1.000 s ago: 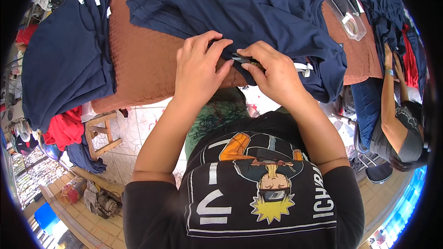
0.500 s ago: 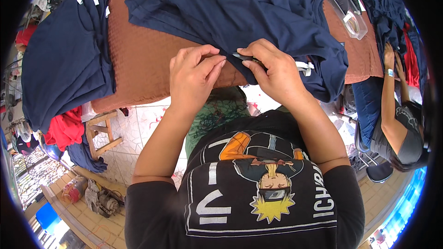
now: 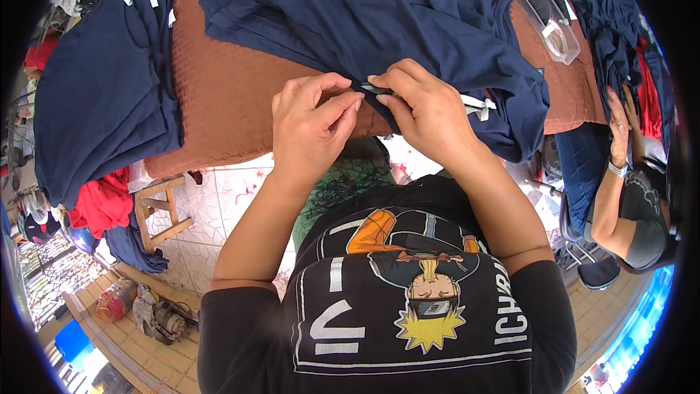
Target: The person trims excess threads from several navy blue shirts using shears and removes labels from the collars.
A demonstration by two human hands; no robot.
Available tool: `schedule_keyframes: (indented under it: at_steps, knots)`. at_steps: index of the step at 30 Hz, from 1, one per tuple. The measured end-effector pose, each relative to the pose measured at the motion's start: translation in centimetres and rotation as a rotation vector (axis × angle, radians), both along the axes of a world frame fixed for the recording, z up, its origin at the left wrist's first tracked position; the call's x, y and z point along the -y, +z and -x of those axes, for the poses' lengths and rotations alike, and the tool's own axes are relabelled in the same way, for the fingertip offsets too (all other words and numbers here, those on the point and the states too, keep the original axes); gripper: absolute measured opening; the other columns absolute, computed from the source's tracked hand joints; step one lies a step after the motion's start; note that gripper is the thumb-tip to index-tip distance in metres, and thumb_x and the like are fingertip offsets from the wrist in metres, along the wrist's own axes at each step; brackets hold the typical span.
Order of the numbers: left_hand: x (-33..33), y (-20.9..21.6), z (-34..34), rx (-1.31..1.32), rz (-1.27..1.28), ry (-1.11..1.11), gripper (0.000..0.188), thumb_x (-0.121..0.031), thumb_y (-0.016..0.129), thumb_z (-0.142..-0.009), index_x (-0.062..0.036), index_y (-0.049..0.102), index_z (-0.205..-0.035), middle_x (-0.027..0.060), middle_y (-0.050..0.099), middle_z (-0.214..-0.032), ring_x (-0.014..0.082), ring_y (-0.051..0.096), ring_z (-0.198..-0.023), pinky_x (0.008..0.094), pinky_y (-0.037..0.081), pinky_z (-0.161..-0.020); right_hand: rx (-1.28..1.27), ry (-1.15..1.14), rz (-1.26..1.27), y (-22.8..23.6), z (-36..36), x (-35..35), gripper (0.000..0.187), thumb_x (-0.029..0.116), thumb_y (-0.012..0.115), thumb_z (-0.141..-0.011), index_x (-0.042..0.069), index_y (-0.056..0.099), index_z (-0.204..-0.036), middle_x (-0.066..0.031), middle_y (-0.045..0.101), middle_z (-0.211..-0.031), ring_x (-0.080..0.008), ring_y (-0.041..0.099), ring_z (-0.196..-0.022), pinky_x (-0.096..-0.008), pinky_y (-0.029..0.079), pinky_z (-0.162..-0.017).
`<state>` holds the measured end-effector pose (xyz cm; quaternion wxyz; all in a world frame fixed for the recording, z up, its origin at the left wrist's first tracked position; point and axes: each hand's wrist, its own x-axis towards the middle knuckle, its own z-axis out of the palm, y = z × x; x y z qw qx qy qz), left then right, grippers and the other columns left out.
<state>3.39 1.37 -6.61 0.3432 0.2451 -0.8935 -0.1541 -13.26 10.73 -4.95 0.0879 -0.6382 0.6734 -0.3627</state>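
Observation:
A navy garment (image 3: 379, 22) lies spread over the brown-covered table, its near edge hanging a little over the front. At that edge my left hand (image 3: 310, 117) is closed in a pinch between thumb and forefinger; whatever lies between the tips is too small to make out. Just to its right, my right hand (image 3: 430, 109) grips small thread snips (image 3: 375, 89), dark with a pale metal tip. The tip points left, close to my left fingertips and over the cloth. Most of the snips' body is hidden in my right fingers. A white tag (image 3: 479, 106) shows on the garment beside my right wrist.
Stacked navy garments (image 3: 102, 87) with white tags hang over the brown table cover's (image 3: 240, 95) left end. A clear plastic box (image 3: 552, 33) sits at the right. Another person's arm (image 3: 612, 175) reaches toward navy cloth there. A wooden stool (image 3: 162, 211) stands below left.
My two hands have drawn closer together, the left shifting slightly right and the snips slightly left. At the right, the other person's hands and arm have changed position.

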Motion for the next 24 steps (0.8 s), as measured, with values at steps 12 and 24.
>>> schedule_keyframes:
  at_steps: [12, 24]
  knots:
    - [0.0, 0.1, -0.6, -0.015, -0.031, -0.006, 0.018, -0.008, 0.077, -0.070, -0.0133, 0.076, -0.087, 0.0012, 0.062, -0.101, 0.0188, 0.057, -0.090, 0.0337, 0.040, -0.082, 0.089, -0.031, -0.023, 0.4, 0.4, 0.0, 0.016, 0.005, 0.065, -0.082, 0.007, 0.064, -0.098, -0.0080, 0.061, -0.092, -0.0321, 0.063, -0.082, -0.0410, 0.052, -0.068]
    - [1.1, 3.5, -1.5, 0.031, 0.047, -0.267, 0.009, -0.016, 0.074, -0.072, -0.0114, 0.069, -0.068, -0.0020, 0.064, -0.099, 0.0198, 0.057, -0.096, 0.0355, 0.039, -0.082, -0.257, -0.008, 0.041, 0.9, 0.4, 0.2, 0.020, 0.006, 0.065, -0.078, 0.008, 0.065, -0.097, -0.0081, 0.060, -0.088, -0.0302, 0.064, -0.079, -0.0405, 0.052, -0.068]
